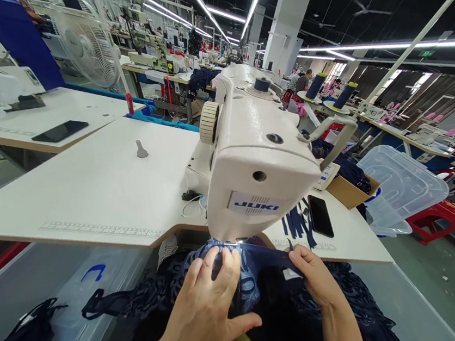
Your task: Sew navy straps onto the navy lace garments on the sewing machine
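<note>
A white sewing machine (258,150) stands in front of me, its head over a navy garment (248,277) with lace and a smooth dark band. My left hand (213,298) lies on the lace close to the machine's needle area, fingers stretched and thumb spread. At the band's right end, my right hand (310,270) pinches the navy fabric between thumb and fingers. A small white label (291,274) shows just beside that grip. More of the dark garment hangs down over my lap. The needle itself is hidden by the machine head.
Dark fabric strips (297,223) and a black phone (320,216) lie on the table right of the machine. A small grey metal piece (141,149) rests on the white tabletop (88,175). Clear plastic bins (102,294) stand below left, and a red stool (436,220) is at right.
</note>
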`<action>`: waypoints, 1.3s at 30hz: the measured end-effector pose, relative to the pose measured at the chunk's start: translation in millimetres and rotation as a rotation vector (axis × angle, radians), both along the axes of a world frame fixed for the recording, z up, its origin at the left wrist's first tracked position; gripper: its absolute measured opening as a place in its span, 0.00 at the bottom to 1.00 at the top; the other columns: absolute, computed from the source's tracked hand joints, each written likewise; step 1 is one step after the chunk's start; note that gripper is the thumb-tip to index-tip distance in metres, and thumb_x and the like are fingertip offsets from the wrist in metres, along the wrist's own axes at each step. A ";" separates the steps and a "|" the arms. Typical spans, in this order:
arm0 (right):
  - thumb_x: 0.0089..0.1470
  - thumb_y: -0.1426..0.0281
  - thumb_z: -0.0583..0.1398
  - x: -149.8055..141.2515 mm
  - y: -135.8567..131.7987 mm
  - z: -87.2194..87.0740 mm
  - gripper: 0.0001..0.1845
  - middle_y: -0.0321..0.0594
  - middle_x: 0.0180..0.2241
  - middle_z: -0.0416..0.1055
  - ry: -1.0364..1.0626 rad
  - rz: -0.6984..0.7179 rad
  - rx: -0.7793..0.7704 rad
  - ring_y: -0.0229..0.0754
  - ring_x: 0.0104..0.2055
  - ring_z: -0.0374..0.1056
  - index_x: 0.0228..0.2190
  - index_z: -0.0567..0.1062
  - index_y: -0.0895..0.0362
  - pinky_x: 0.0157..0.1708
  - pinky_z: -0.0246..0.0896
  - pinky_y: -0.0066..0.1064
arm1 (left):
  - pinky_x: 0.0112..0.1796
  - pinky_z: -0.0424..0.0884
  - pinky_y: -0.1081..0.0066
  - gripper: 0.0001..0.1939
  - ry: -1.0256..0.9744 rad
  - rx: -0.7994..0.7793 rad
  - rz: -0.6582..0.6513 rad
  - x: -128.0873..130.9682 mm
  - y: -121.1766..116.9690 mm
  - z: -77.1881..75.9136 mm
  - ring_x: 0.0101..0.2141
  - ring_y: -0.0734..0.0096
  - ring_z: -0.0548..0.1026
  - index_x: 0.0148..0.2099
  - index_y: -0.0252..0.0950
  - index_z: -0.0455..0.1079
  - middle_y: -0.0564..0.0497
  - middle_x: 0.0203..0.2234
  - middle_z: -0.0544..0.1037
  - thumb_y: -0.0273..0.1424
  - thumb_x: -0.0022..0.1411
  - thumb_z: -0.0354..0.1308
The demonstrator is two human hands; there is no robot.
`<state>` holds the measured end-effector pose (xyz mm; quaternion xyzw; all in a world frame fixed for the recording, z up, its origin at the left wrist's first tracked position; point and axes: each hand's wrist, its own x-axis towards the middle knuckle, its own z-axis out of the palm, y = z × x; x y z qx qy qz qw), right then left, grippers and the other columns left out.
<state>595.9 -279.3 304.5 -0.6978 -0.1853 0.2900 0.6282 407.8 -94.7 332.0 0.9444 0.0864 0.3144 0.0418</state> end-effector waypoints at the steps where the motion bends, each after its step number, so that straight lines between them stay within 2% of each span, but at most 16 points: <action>1: 0.51 0.55 0.63 -0.8 1.9 0.6 0.21 0.32 0.24 0.61 0.053 -0.020 0.055 0.36 0.26 0.58 0.23 0.61 0.55 0.27 0.55 0.27 | 0.51 0.56 0.59 0.39 0.007 0.010 0.006 -0.3 -0.8 0.2 0.50 0.53 0.68 0.57 0.33 0.67 0.48 0.49 0.76 0.58 0.53 0.53; 5: 0.48 0.58 0.65 -5.1 8.8 14.2 0.17 0.31 0.27 0.60 0.194 -0.053 0.180 0.32 0.22 0.53 0.33 0.66 0.53 0.22 0.50 0.24 | 0.50 0.56 0.59 0.30 0.043 0.014 0.018 -6.5 -0.8 1.1 0.51 0.54 0.68 0.57 0.35 0.66 0.48 0.50 0.75 0.48 0.58 0.54; 7: 0.49 0.58 0.65 -8.7 13.0 23.9 0.17 0.31 0.27 0.61 0.196 -0.046 0.209 0.31 0.21 0.52 0.35 0.67 0.53 0.21 0.50 0.23 | 0.50 0.56 0.59 0.26 0.042 -0.020 0.036 -13.2 3.6 -0.5 0.51 0.55 0.68 0.56 0.36 0.66 0.46 0.49 0.75 0.44 0.60 0.52; 10: 0.50 0.58 0.64 -20.0 26.9 35.7 0.15 0.34 0.29 0.63 0.134 0.025 0.196 0.32 0.22 0.55 0.34 0.67 0.53 0.21 0.53 0.24 | 0.50 0.58 0.57 0.20 -0.013 -0.026 0.119 -24.2 15.3 -6.9 0.51 0.54 0.68 0.55 0.33 0.67 0.40 0.49 0.73 0.33 0.64 0.46; 12: 0.51 0.60 0.63 -31.8 43.2 39.6 0.14 0.36 0.31 0.65 0.041 0.095 0.163 0.35 0.26 0.60 0.34 0.67 0.53 0.24 0.57 0.26 | 0.51 0.59 0.57 0.19 -0.049 0.029 0.150 -28.7 22.6 -12.0 0.52 0.54 0.67 0.56 0.30 0.65 0.37 0.51 0.71 0.26 0.64 0.45; 14: 0.52 0.61 0.61 -45.0 62.9 40.0 0.12 0.36 0.32 0.66 -0.077 0.149 0.134 0.36 0.29 0.62 0.36 0.67 0.54 0.28 0.60 0.27 | 0.55 0.58 0.59 0.22 -0.086 0.107 0.046 -29.0 26.3 -15.6 0.55 0.58 0.66 0.59 0.32 0.62 0.40 0.53 0.70 0.23 0.64 0.45; 16: 0.53 0.64 0.60 -56.2 80.8 38.0 0.10 0.35 0.30 0.66 -0.228 0.145 0.076 0.36 0.27 0.61 0.37 0.68 0.54 0.29 0.60 0.27 | 0.58 0.53 0.65 0.24 -0.092 0.147 -0.109 -25.5 26.3 -16.6 0.56 0.67 0.65 0.62 0.37 0.59 0.47 0.53 0.73 0.22 0.65 0.43; 18: 0.53 0.66 0.60 -62.7 91.6 35.5 0.09 0.34 0.30 0.66 -0.394 0.083 -0.008 0.35 0.27 0.60 0.37 0.68 0.54 0.30 0.60 0.28 | 0.59 0.49 0.69 0.24 -0.078 0.136 -0.190 -20.4 24.9 -15.8 0.55 0.73 0.67 0.62 0.41 0.60 0.53 0.51 0.74 0.22 0.67 0.39; 21: 0.55 0.69 0.58 -63.1 91.5 34.8 0.07 0.36 0.34 0.67 -0.570 0.060 -0.070 0.37 0.31 0.63 0.38 0.69 0.54 0.36 0.61 0.30 | 0.60 0.47 0.68 0.23 -0.064 0.059 -0.155 -15.1 24.5 -14.1 0.53 0.75 0.69 0.61 0.45 0.62 0.56 0.51 0.75 0.24 0.70 0.38; 24: 0.60 0.69 0.54 -58.4 81.1 37.0 0.09 0.35 0.34 0.68 -0.579 0.180 -0.051 0.38 0.34 0.65 0.43 0.70 0.53 0.38 0.61 0.30 | 0.60 0.44 0.67 0.21 -0.069 0.021 -0.133 -14.1 27.0 -14.7 0.52 0.76 0.70 0.61 0.52 0.61 0.57 0.50 0.76 0.29 0.71 0.39; 27: 0.62 0.70 0.52 -54.7 74.2 38.0 0.14 0.37 0.36 0.69 -0.568 0.246 -0.020 0.39 0.38 0.67 0.48 0.68 0.52 0.40 0.62 0.30 | 0.59 0.45 0.68 0.23 -0.087 0.012 -0.136 -14.8 30.1 -16.8 0.53 0.75 0.70 0.62 0.51 0.59 0.56 0.50 0.76 0.27 0.70 0.38; 30: 0.61 0.71 0.52 -52.8 75.5 35.9 0.15 0.39 0.39 0.69 -0.632 0.262 -0.004 0.40 0.42 0.66 0.49 0.69 0.52 0.45 0.62 0.32 | 0.59 0.47 0.68 0.24 -0.099 -0.002 -0.160 -14.6 32.6 -18.7 0.54 0.75 0.68 0.63 0.49 0.58 0.55 0.52 0.75 0.25 0.69 0.38; 35: 0.61 0.72 0.52 -49.5 86.2 33.2 0.10 0.39 0.36 0.67 -0.727 0.255 -0.009 0.40 0.39 0.64 0.40 0.73 0.54 0.42 0.62 0.31 | 0.59 0.46 0.67 0.22 -0.117 0.004 -0.122 -11.4 32.9 -20.6 0.53 0.76 0.70 0.61 0.49 0.60 0.55 0.51 0.75 0.28 0.71 0.37; 39: 0.61 0.72 0.52 -46.3 93.3 35.9 0.09 0.37 0.32 0.65 -0.756 0.261 -0.018 0.39 0.36 0.62 0.32 0.71 0.55 0.37 0.61 0.29 | 0.58 0.47 0.65 0.22 -0.137 0.017 -0.094 -9.6 31.5 -20.6 0.51 0.74 0.71 0.60 0.48 0.62 0.53 0.50 0.76 0.28 0.71 0.36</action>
